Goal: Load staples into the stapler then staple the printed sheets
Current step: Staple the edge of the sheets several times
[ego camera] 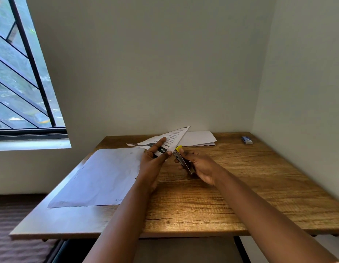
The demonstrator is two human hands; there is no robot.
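Yellow-tipped stapler (pixel 183 160), frame centre: my right hand (pixel 201 168) is gripping it; my left hand (pixel 155 158) is pinching the sheets (pixel 172 139). I am feeding their corner squarely between the jaws.

- The brown wooden table top (pixel 240 186) shows a strong streaked grain with a low sheen, brighter where daylight falls near its front edge.
- The large white paper sheet lying flat (pixel 100 179) looks matt and slightly rumpled, with a faint bluish cast.
- The printed white paper sheets (pixel 174 138) pinched in the left hand (pixel 155 158) are thin and matt, bending under their own weight, with black ink text and a dark band.
- The slim silver metal stapler with a yellow plastic tip (pixel 183 161), gripped by the right hand (pixel 201 166), has a smooth, dully reflective body.
- The small blue cardboard box (pixel 247 139) looks smooth.
- The pale painted wall (pixel 164 63) is matt and even.
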